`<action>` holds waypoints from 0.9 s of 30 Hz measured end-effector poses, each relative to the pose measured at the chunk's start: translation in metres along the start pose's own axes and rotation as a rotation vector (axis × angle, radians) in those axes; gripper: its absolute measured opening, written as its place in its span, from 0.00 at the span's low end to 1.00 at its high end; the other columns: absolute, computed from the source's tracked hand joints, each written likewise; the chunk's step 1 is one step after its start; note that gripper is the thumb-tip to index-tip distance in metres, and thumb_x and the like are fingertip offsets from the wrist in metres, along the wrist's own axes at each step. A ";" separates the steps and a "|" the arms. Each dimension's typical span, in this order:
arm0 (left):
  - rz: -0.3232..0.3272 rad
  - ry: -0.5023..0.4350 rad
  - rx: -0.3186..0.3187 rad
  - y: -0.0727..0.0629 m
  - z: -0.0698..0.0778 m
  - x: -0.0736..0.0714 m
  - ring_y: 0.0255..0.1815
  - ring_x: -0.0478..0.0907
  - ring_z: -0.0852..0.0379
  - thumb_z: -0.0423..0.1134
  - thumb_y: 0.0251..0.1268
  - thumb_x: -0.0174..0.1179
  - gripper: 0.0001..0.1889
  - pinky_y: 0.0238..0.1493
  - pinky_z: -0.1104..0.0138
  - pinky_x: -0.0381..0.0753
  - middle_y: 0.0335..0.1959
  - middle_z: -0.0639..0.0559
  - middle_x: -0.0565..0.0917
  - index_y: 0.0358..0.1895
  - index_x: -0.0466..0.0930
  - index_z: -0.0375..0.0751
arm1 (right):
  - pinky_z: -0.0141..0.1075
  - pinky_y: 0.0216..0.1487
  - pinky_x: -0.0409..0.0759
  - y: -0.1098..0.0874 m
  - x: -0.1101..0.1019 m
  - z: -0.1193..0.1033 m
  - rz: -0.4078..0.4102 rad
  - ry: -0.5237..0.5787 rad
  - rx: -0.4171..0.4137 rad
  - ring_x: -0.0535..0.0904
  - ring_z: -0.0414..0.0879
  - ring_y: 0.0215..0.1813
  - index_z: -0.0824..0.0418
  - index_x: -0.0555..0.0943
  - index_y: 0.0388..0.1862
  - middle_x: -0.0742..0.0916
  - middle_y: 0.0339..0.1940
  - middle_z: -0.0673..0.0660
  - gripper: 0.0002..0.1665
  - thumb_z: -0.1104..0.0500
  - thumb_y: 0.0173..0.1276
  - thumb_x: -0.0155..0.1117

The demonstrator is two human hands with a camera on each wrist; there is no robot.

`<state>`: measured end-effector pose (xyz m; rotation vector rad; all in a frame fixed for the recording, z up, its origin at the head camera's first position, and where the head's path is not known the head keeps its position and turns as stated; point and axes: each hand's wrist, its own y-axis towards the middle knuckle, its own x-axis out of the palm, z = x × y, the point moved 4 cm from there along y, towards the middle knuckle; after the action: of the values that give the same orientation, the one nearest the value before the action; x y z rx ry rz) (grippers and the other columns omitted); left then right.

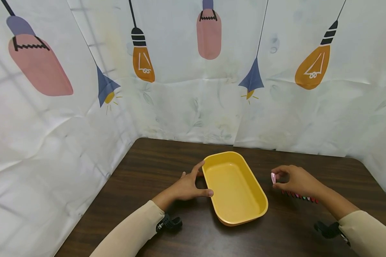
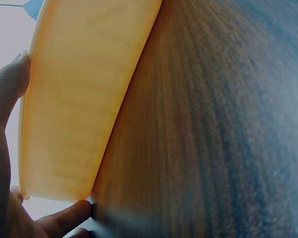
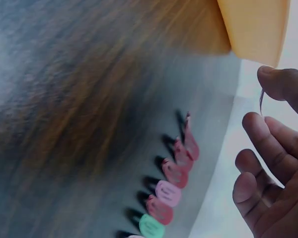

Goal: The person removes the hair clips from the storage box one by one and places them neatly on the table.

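Note:
A yellow rectangular plastic tray (image 1: 233, 192) stands on the dark wooden table. My left hand (image 1: 186, 187) is at its left side with thumb and forefinger spread, the fingertips touching the rim. In the left wrist view the thumb (image 2: 12, 84) lies against the tray's wall. To the right of the tray, my right hand (image 1: 297, 180) pinches a pink snap hair clip (image 1: 273, 178) between thumb and fingers, above the table. Edge-on, that clip (image 3: 261, 101) looks like a thin strip in the right wrist view.
Below the right hand, a row of snap hair clips (image 3: 175, 173) in red, pink and green lies on the table (image 1: 167, 153). A white curtain (image 1: 180, 107) printed with lamps hangs behind the table and along its left side.

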<state>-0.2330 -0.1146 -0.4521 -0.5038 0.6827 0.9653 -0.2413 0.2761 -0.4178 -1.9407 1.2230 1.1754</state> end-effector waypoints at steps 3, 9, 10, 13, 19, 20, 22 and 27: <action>-0.001 -0.002 0.002 0.000 0.000 0.000 0.72 0.71 0.47 0.73 0.56 0.67 0.63 0.75 0.34 0.35 0.69 0.50 0.76 0.84 0.33 0.58 | 0.47 0.43 0.82 -0.003 0.001 0.005 0.003 0.008 0.013 0.80 0.47 0.46 0.61 0.82 0.62 0.85 0.44 0.48 0.36 0.43 0.62 0.78; -0.001 -0.007 0.002 0.000 0.000 0.000 0.71 0.71 0.47 0.73 0.56 0.67 0.63 0.75 0.34 0.35 0.68 0.50 0.76 0.84 0.34 0.57 | 0.51 0.46 0.83 -0.009 0.005 0.013 0.005 0.040 0.022 0.82 0.52 0.50 0.61 0.82 0.62 0.87 0.47 0.51 0.36 0.42 0.62 0.78; 0.000 -0.007 0.002 0.000 0.000 0.000 0.71 0.71 0.47 0.72 0.56 0.67 0.63 0.75 0.34 0.35 0.68 0.50 0.76 0.84 0.34 0.57 | 0.52 0.47 0.83 -0.009 0.005 0.014 0.007 0.041 0.023 0.82 0.53 0.51 0.61 0.82 0.62 0.87 0.48 0.52 0.36 0.42 0.62 0.78; 0.000 -0.009 0.001 0.000 0.000 0.000 0.72 0.71 0.47 0.72 0.56 0.67 0.63 0.75 0.34 0.35 0.68 0.51 0.76 0.84 0.34 0.57 | 0.56 0.50 0.82 -0.011 0.007 0.014 0.016 0.033 0.011 0.82 0.55 0.52 0.62 0.82 0.61 0.87 0.49 0.53 0.35 0.44 0.62 0.79; 0.002 -0.013 -0.002 0.000 -0.001 0.001 0.71 0.71 0.47 0.73 0.56 0.67 0.63 0.75 0.34 0.36 0.68 0.50 0.76 0.84 0.34 0.58 | 0.56 0.50 0.82 -0.013 0.010 0.018 0.037 0.018 -0.038 0.82 0.56 0.52 0.63 0.84 0.58 0.87 0.50 0.56 0.33 0.44 0.60 0.80; 0.002 -0.012 -0.002 0.000 -0.001 0.001 0.71 0.71 0.47 0.73 0.56 0.67 0.63 0.75 0.34 0.35 0.68 0.50 0.76 0.84 0.34 0.58 | 0.55 0.50 0.82 -0.014 0.011 0.019 0.043 0.015 -0.040 0.82 0.56 0.52 0.62 0.85 0.57 0.87 0.51 0.56 0.33 0.44 0.60 0.80; 0.003 -0.011 -0.001 0.000 -0.001 0.001 0.71 0.71 0.47 0.73 0.55 0.67 0.63 0.75 0.34 0.36 0.68 0.50 0.77 0.84 0.34 0.58 | 0.54 0.50 0.82 -0.014 0.012 0.021 0.048 0.010 -0.052 0.81 0.55 0.52 0.63 0.85 0.56 0.87 0.52 0.57 0.32 0.45 0.60 0.81; 0.007 -0.011 -0.001 0.001 -0.001 0.001 0.71 0.72 0.47 0.73 0.55 0.67 0.63 0.75 0.34 0.36 0.68 0.50 0.77 0.85 0.34 0.57 | 0.49 0.47 0.82 -0.014 0.015 0.024 0.067 -0.011 -0.073 0.80 0.52 0.50 0.63 0.86 0.55 0.87 0.52 0.56 0.30 0.48 0.59 0.81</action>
<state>-0.2336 -0.1145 -0.4536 -0.4971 0.6740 0.9743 -0.2347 0.2957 -0.4420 -1.9570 1.2648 1.2790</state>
